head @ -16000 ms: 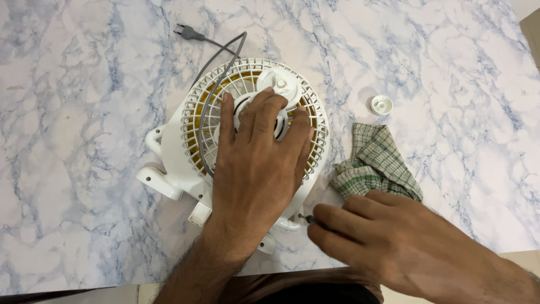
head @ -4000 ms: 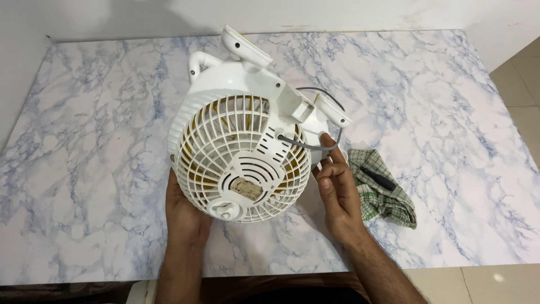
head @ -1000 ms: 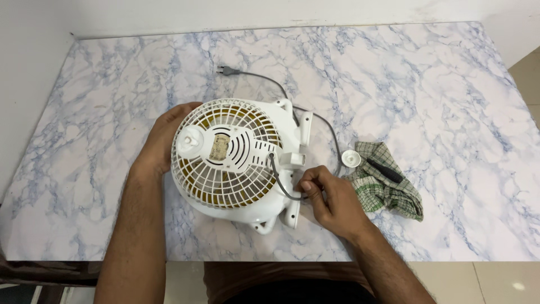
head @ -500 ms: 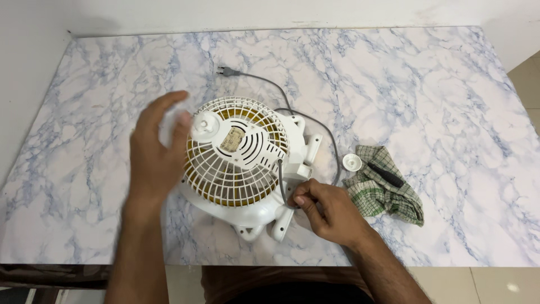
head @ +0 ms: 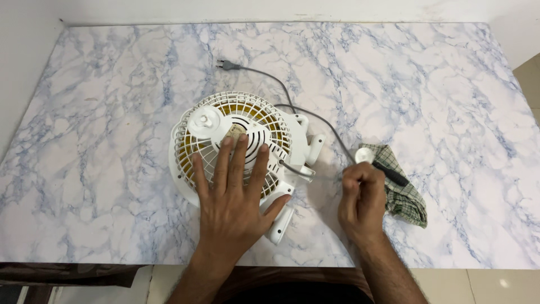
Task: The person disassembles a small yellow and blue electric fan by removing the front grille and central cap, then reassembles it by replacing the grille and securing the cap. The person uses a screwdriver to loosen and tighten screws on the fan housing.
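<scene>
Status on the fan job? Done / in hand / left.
Done: the small white table fan lies grille-up on the marble-patterned table, its grey cord unplugged. In hand: left hand flat on the grille; right hand closed at the black-handled tool on the green checked cloth, beside a small white cap. Left: grille still mounted.

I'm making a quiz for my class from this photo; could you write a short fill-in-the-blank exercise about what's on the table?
1. The left hand lies flat on the grille of the white ____.
2. The right hand is beside a green checked ____.
3. The grey cord ends in a plug lying on the ____ table.

Missing words: fan; cloth; marble
</scene>
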